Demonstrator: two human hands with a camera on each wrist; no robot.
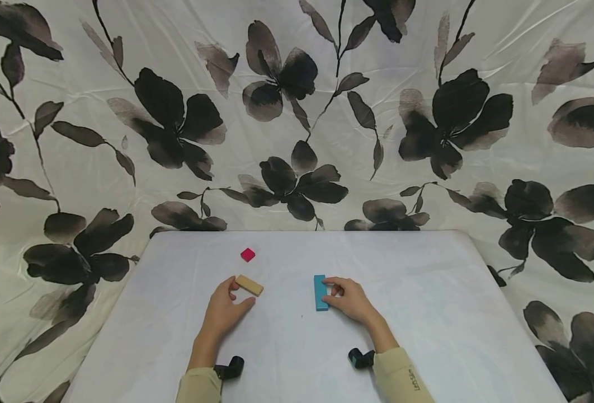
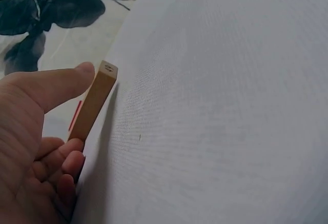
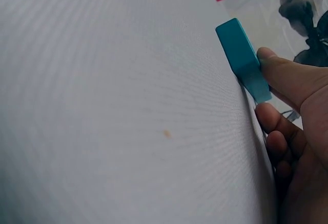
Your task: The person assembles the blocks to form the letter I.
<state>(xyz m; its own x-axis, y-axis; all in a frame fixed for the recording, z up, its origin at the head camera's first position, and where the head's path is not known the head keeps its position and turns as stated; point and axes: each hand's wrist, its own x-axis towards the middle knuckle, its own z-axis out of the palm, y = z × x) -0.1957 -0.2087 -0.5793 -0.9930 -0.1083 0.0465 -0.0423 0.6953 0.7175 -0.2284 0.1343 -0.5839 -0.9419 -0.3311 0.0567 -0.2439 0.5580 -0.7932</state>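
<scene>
Beside a tan wooden block (image 1: 249, 285) is my left hand (image 1: 221, 313), with an index fingertip right at the block's left end and the thumb a little off its near side. In the left wrist view, a small dark mark shows on the end of the wooden block (image 2: 97, 96). My right hand (image 1: 351, 302) is at the right side of a long blue block (image 1: 319, 294), its thumb and index fingertip spread along that one side. The right wrist view shows the blue block (image 3: 240, 49) close up, with the thumb against it and the other fingers bent lower down.
Behind the wooden block, a small red block (image 1: 248, 254) lies on the white-covered table (image 1: 287, 352). A floral cloth (image 1: 282, 129) hangs beyond the table's far edge. Black wrist cameras, one at each sleeve, sit low over the table.
</scene>
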